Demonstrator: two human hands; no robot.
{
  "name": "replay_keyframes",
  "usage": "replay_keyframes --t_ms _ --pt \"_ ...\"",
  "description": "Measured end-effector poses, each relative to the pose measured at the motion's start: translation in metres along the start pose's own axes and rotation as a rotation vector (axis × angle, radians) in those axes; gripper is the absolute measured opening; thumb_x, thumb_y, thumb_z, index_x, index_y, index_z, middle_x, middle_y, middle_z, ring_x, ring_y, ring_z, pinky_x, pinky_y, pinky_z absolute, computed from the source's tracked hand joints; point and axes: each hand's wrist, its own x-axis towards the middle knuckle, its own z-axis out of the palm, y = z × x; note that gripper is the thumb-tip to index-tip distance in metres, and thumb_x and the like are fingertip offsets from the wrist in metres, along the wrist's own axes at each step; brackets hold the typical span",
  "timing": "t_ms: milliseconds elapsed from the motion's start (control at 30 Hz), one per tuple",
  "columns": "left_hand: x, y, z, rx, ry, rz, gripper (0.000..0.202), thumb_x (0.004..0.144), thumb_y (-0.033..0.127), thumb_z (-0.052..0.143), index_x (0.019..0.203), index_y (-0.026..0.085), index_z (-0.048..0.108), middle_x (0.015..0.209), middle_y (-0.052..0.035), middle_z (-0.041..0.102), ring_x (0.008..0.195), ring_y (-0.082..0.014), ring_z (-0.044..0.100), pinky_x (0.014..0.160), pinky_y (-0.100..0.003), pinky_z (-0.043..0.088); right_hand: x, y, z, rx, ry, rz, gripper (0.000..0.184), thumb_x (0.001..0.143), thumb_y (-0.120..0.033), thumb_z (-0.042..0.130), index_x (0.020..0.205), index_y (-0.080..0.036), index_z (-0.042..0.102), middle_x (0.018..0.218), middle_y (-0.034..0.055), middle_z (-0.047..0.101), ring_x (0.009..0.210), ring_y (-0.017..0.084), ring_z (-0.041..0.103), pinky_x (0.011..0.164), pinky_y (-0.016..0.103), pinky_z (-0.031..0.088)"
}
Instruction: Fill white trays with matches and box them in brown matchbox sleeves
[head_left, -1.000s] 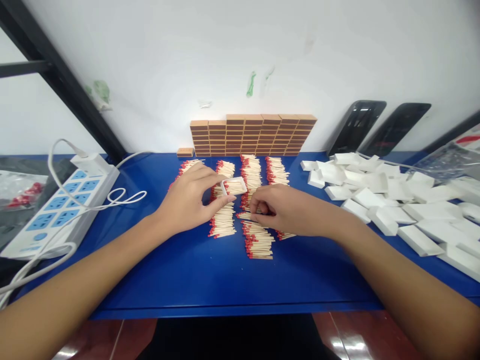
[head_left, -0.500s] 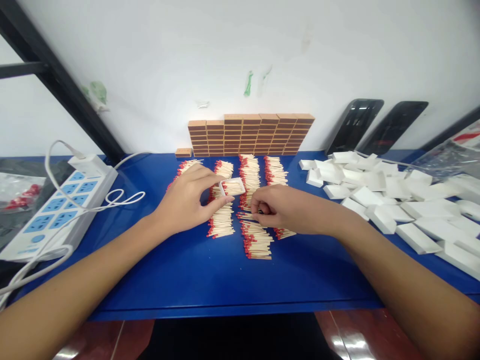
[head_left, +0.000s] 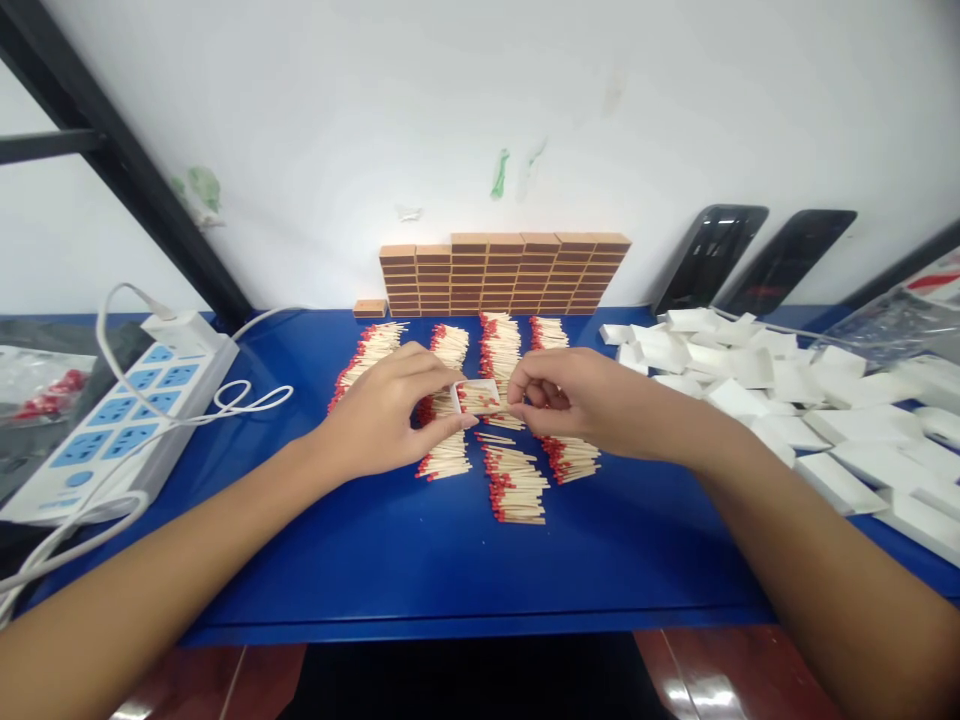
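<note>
My left hand (head_left: pixel 397 410) grips a small white matchbox tray (head_left: pixel 457 396) between thumb and fingers. Red-headed matches (head_left: pixel 480 397) lie in the tray, some with their heads toward its middle. At the tray's right end, my right hand (head_left: pixel 559 393) is closed in a pinch on the ends of a few matches; its fingertips partly hide them. Under and around both hands, loose matches are laid in rows, including a row with a gap in it and a near bunch of matches (head_left: pixel 516 488).
Stacked brown matchboxes (head_left: pixel 502 275) stand against the wall, with a single matchbox (head_left: pixel 370 308) beside them. A heap of white empty trays (head_left: pixel 840 425) covers the right side. At left lie a power strip (head_left: pixel 127 410) and its cable. Two black panels (head_left: pixel 712 255) lean on the wall.
My right hand has lifted from the middle row to the tray's right end, leaving a gap in that row. The tray has shifted slightly right and nearer, and more red heads show in it.
</note>
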Motion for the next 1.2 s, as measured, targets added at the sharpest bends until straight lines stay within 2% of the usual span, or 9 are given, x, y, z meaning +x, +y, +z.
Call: replay_keyframes --t_ms 133,367,600,900,1200 --pt "0.000 0.005 0.000 -0.030 -0.012 0.007 0.035 0.096 0.043 0.073 0.117 0.014 0.072 0.094 -0.0085 0.071 0.093 -0.0239 0.062 0.086 -0.039 0.051 0.001 -0.001 0.003 0.000 0.059 -0.040 0.011 0.095 -0.029 0.065 0.088 -0.021 0.065 0.070 -0.0040 0.056 0.063 0.012 0.049 0.059 0.027 0.036" --pt "0.001 0.012 -0.001 -0.093 -0.029 -0.021 0.035 0.097 0.045 0.071 0.118 0.017 0.072 0.095 -0.0076 0.071 0.094 -0.0234 0.063 0.085 -0.039 0.051 0.002 -0.005 0.008 0.002 0.058 -0.076 0.009 0.096 -0.026 0.065 0.088 -0.022 0.064 0.072 -0.0031 0.057 0.066 0.013 0.049 0.062 0.027 0.036" --pt "0.001 0.011 0.000 -0.097 -0.030 -0.020 0.035 0.097 0.046 0.071 0.118 0.018 0.072 0.095 -0.0079 0.072 0.094 -0.0236 0.063 0.085 -0.039 0.051 0.003 -0.005 0.011 -0.002 0.091 -0.088 0.013 0.099 -0.033 0.065 0.091 -0.022 0.066 0.074 -0.0026 0.057 0.066 0.013 0.049 0.061 0.028 0.036" --pt "0.001 0.010 -0.001 -0.097 -0.022 -0.012 0.032 0.096 0.044 0.072 0.115 0.018 0.073 0.094 -0.0073 0.072 0.091 -0.0228 0.062 0.085 -0.039 0.051 0.005 -0.008 0.013 -0.026 0.171 -0.137 0.012 0.099 -0.029 0.066 0.091 -0.020 0.069 0.070 -0.0036 0.057 0.062 0.011 0.047 0.060 0.028 0.034" --pt "-0.001 0.008 0.001 -0.083 -0.016 -0.045 0.037 0.095 0.046 0.073 0.120 0.019 0.073 0.096 -0.0078 0.072 0.095 -0.0239 0.064 0.087 -0.040 0.052 0.005 -0.009 0.014 -0.055 0.208 -0.149 0.015 0.099 -0.031 0.067 0.088 -0.021 0.068 0.071 -0.0027 0.058 0.063 0.012 0.048 0.062 0.029 0.035"
